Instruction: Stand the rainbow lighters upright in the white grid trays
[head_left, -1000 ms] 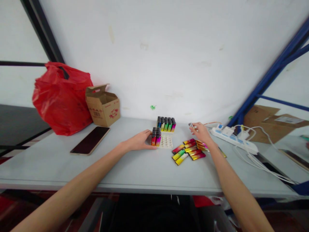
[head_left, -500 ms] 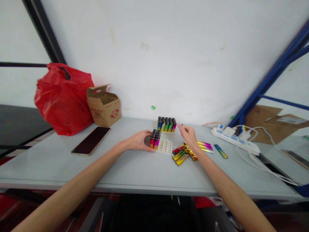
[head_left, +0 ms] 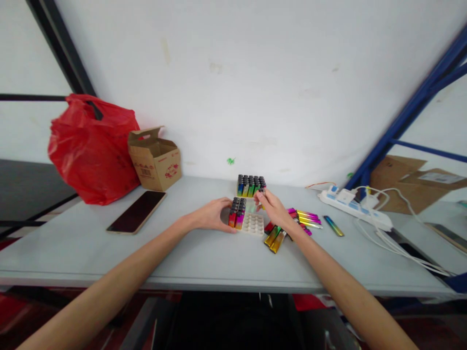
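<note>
A white tray (head_left: pixel 256 225) with round holes lies on the table, its left end filled with upright red and purple lighters (head_left: pixel 237 216). My left hand (head_left: pixel 211 216) curls around that end, thumb at the front and fingers behind, steadying it. Over the tray's right back corner, my right hand (head_left: pixel 273 206) pinches a lighter (head_left: pixel 262 191), whose body is mostly hidden by the fingers. Just behind stands a full block of upright multicoloured lighters (head_left: pixel 251 186). Beneath my right wrist is a loose pile of shiny lighters (head_left: pixel 276 240), partly covered by the forearm.
A single blue-yellow lighter (head_left: pixel 333 226) lies right of the pile. Farther right runs a white power strip (head_left: pixel 355 210) with plugs and cables. To the left are a phone (head_left: pixel 136 212), an open cardboard box (head_left: pixel 156 160) and a red plastic bag (head_left: pixel 95 148). A wall closes the back.
My right hand has moved left with the lighter, from above the pile to the tray's back corner. The tray has shifted slightly right and toward me; some pile lighters have moved.
</note>
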`<state>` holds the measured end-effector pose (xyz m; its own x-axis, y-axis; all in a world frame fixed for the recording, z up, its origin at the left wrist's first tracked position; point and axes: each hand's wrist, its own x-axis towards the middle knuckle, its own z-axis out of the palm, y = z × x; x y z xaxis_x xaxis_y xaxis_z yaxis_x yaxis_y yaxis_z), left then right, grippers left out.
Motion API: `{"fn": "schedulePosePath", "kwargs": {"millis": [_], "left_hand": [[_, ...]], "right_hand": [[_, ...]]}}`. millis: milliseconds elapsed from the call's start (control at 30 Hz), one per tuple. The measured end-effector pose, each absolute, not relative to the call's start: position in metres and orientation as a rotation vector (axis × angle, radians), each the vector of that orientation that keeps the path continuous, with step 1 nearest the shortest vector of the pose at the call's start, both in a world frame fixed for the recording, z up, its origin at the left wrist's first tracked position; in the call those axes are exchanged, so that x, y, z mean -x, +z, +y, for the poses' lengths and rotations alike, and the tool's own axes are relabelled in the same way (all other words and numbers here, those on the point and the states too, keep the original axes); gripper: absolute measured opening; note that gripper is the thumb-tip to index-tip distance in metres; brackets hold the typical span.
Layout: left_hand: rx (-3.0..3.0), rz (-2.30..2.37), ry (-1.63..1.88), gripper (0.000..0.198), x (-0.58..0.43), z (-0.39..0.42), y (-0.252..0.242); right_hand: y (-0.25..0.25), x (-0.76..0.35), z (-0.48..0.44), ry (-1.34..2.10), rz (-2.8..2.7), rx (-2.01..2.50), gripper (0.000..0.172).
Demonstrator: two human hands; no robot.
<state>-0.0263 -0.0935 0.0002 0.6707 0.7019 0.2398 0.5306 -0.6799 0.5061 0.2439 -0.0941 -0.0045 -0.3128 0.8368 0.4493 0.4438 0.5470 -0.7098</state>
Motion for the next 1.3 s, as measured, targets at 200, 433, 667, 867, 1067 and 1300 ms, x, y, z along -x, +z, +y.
{"fn": "schedulePosePath", "kwargs": {"millis": [200, 433, 667, 867, 1067, 1300], "left_hand": [[-2.505, 0.987, 0.574, 0.074, 0.026, -0.094, 0.001], [-2.507, 0.984, 0.563, 0.073, 0.027, -0.094, 0.001], [-2.500, 0.995, 0.569, 0.070, 0.026, -0.097, 0.003], [-2.488, 1.018, 0.578, 0.073, 0.027, -0.098, 0.001], [-2.512, 0.983, 0.604, 0.074, 0.029, -0.098, -0.003], [-2.492, 1.037, 0.623, 0.078, 0.031, -0.100, -0.010]], "right_hand": [[-0.007, -0.243, -0.095, 0.328, -2.080, 1.113, 0.053], [-0.015, -0.243, -0.090, 0.256, -2.279, 1.075, 0.045], [-0.004, -0.252, -0.093, 0.310, -2.192, 1.037, 0.042], [-0.019, -0.247, -0.086, 0.256, -2.440, 0.968, 0.027], [-0.009, -0.256, -0.087, 0.285, -2.468, 0.952, 0.029], [0.010, -0.345, -0.068, 0.153, -2.260, 1.377, 0.028]]}}
